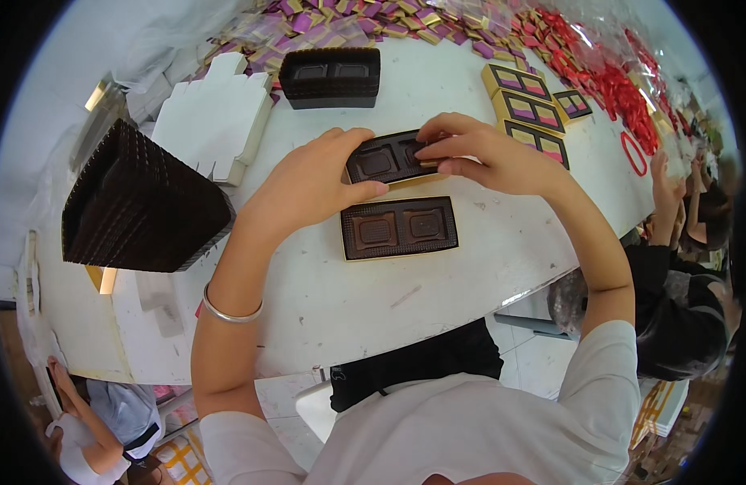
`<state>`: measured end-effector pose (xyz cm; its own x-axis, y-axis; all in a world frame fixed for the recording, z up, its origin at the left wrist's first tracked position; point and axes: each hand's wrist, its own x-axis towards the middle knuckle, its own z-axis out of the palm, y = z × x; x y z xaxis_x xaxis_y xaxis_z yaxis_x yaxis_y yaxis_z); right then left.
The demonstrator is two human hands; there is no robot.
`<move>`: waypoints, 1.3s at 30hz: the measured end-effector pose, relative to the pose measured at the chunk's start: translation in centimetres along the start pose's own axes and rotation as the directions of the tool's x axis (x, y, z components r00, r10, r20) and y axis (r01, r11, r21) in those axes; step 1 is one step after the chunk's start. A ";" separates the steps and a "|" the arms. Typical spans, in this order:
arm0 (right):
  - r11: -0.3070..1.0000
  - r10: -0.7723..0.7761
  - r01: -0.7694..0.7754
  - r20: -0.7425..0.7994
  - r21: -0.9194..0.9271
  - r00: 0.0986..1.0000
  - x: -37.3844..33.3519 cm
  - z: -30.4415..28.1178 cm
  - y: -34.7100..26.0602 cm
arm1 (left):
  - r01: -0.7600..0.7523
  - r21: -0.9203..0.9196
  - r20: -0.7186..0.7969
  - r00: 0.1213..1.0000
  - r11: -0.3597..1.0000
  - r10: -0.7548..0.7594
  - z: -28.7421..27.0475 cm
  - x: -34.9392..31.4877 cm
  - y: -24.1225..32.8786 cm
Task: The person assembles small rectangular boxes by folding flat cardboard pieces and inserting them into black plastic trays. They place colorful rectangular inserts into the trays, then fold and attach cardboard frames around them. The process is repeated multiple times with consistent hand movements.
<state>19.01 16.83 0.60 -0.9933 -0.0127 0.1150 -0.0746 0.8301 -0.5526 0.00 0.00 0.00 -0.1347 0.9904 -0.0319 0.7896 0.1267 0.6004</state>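
A shallow gold-edged box with a black two-compartment plastic tray point(379, 162) in it lies before me on the table. My left hand point(312, 178) grips its left end, thumb along the near edge and fingers at the far side. At the right end my right hand point(486, 153) has its fingers bent over the tray, the fingertips in the right compartment and partly hiding it. Just nearer to me sits a second box with a black tray point(399, 228), both of its compartments bare and neither hand touching it.
A tall stack of black trays point(143, 202) leans at left beside flat white cartons point(211, 117). Farther off stands a shorter tray stack point(330, 78). Filled gold boxes point(528, 109) line the right. Wrapped purple-gold pieces point(405, 20) and red ribbons point(623, 93) cover the back. Other people work at both sides.
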 end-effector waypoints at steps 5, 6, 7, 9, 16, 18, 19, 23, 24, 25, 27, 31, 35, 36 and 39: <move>0.997 0.045 -0.031 -0.190 0.075 0.981 0.1 1.4 -0.1 | -0.039 0.000 0.019 0.999 0.999 0.039 -0.1 -0.3 -0.1; 1.000 -0.002 0.002 -0.209 0.000 0.978 0.4 1.8 -0.1 | -0.038 0.007 0.008 0.999 0.999 0.038 -0.1 -0.4 -0.1; 0.997 -0.049 0.033 -0.226 -0.077 0.973 0.7 2.3 -0.2 | -0.038 0.013 -0.003 0.999 0.999 0.038 0.0 -0.4 -0.1; 0.992 -0.087 0.062 -0.246 -0.109 0.965 0.8 2.7 0.1 | -0.038 0.018 -0.011 0.999 0.999 0.039 0.0 -0.4 -0.1; 0.999 0.029 -0.039 -0.277 -0.031 0.960 1.3 2.1 1.2 | -0.060 -0.029 -0.009 0.998 0.998 0.060 0.4 0.1 -0.2; 0.988 0.152 -0.137 -0.259 0.077 0.954 1.8 2.4 1.8 | -0.051 -0.037 -0.003 0.999 0.998 0.050 0.3 0.2 -0.1; 0.982 0.180 -0.164 -0.186 0.095 0.966 2.0 2.1 1.9 | -0.039 -0.033 0.002 0.999 0.999 0.039 0.3 0.3 0.0; 0.876 0.266 -0.179 -0.140 0.448 0.954 2.6 0.0 3.7 | -0.025 -0.059 -0.003 1.000 0.998 0.025 0.2 0.2 -0.3; 0.794 0.299 -0.139 -0.180 0.592 0.937 2.6 -0.8 4.8 | -0.014 -0.064 0.008 1.000 0.998 0.015 0.1 0.2 -0.2; 0.844 0.354 -0.125 -0.365 0.522 0.861 2.3 -2.6 5.4 | -0.007 -0.072 0.016 1.000 0.997 0.008 0.0 0.2 0.1; 0.935 0.354 -0.286 -0.597 0.210 0.720 2.1 -6.4 9.6 | -0.005 -0.081 0.024 1.000 0.997 0.007 0.0 0.2 0.3; 0.790 0.453 -0.607 -0.583 -0.087 0.675 0.1 -11.4 19.9 | -0.007 -0.079 0.034 0.999 0.997 0.010 -0.2 0.4 0.3; 0.750 0.589 -0.661 -0.446 -0.009 0.674 1.1 -12.2 23.1 | 0.009 -0.096 0.055 0.998 0.995 -0.004 -0.4 0.3 0.7; 0.754 0.571 -0.654 -0.435 -0.056 0.696 2.1 -11.7 23.0 | 0.023 -0.095 0.064 0.998 0.995 -0.017 -0.5 0.2 0.8; 0.809 0.546 -0.587 -0.327 -0.032 0.771 4.0 -11.5 23.0 | 0.017 -0.082 0.055 0.998 0.996 -0.013 -0.4 0.1 0.5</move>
<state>14.33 42.26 -2.17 -0.7778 0.6259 0.0565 0.5252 0.6968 -0.4885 0.18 0.17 0.64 -0.1119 0.9902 -0.0832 0.7354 0.1389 0.6632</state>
